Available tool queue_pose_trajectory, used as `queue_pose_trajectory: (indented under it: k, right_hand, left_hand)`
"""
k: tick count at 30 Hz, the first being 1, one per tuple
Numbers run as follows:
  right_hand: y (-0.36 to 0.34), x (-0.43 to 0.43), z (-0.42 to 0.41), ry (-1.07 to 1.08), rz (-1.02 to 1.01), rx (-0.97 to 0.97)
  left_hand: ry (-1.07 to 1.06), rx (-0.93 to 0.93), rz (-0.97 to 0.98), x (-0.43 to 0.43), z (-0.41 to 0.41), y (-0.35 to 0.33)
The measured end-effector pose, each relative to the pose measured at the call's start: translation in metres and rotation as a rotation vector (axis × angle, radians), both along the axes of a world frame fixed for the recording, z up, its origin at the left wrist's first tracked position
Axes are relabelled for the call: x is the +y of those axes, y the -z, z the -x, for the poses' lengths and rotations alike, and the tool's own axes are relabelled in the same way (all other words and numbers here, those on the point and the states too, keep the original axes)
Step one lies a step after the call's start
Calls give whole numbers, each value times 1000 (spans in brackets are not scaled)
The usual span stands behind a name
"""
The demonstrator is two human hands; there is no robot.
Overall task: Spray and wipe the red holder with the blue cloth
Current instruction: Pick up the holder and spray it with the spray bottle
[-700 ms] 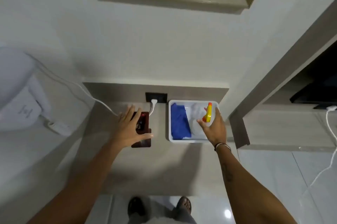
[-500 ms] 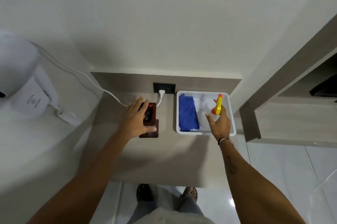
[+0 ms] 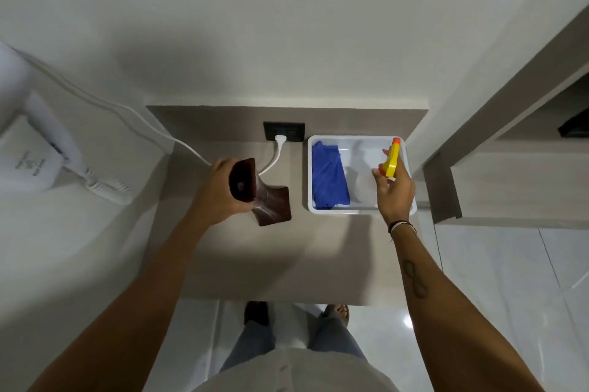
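My left hand (image 3: 220,190) grips the dark red holder (image 3: 255,192) by its upper part and holds it tilted above the beige counter, its flared base pointing down to the right. The blue cloth (image 3: 328,179) lies folded in the left half of a white tray (image 3: 350,209). My right hand (image 3: 393,187) is over the tray's right side, fingers around the yellow trigger head of a spray bottle (image 3: 391,158) with an orange nozzle. The bottle's pale body is hard to make out against the tray.
A black wall socket (image 3: 283,131) with a white plug and cable (image 3: 159,133) sits behind the holder. A white wall-mounted hair dryer (image 3: 30,158) with a coiled cord hangs at the left. A wall edge and shelf unit (image 3: 478,174) stand to the right.
My left hand has lifted the red holder off the counter and tilted it. My right hand has closed on the spray bottle's head in the tray.
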State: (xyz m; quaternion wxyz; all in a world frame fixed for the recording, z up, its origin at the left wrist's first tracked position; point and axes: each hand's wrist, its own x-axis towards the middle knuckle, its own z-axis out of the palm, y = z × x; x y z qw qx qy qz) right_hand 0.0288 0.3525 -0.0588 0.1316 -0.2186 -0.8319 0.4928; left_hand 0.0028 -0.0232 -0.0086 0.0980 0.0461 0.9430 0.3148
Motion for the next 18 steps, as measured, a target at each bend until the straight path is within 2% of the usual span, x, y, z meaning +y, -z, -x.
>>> queue_pose_trajectory:
  k: [4,8,14,18]
  right_hand:
    - [-13,-1,-28,73,51,129]
    - [-31,-37,-72,127,301,211]
    - [-33,-123,-124,-134,401,-17]
    - [-30,-164,-124,-349,440,-152]
  left_hand:
    - [-40,-36,-136,-19,-15,18]
    - [43,-26,-299,-39,-22,30]
    - [137,-50,-378,-76,-21,42]
    - [191,-84,-376,-86,-14,43]
